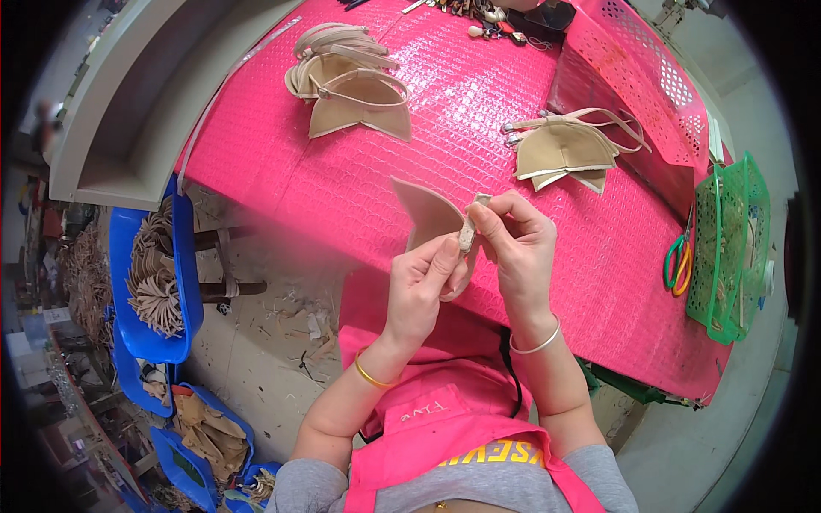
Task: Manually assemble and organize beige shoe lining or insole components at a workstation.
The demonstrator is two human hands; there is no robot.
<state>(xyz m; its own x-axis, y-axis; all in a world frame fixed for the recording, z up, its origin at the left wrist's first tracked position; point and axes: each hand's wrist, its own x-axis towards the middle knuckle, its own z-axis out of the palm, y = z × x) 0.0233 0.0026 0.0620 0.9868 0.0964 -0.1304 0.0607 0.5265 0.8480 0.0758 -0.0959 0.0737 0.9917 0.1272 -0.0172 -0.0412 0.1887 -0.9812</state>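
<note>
My single head view looked steeply down from close above the hands, facing the pink table (pixel 479 94) ahead.

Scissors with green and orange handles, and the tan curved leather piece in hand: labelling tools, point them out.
Scissors with green and orange handles (pixel 678 264), head view, handle loops.
Tan curved leather piece (pixel 425 216), head view, broad face.

beige piece's (pixel 428 218) lower edge hidden behind left hand (pixel 421 291), top-edge tools (pixel 479 10) cut off

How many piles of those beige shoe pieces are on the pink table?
2 piles: one pile at the far left of the pink table, one pile at the right near the pink basket. More may sit hidden behind the hands.
</note>
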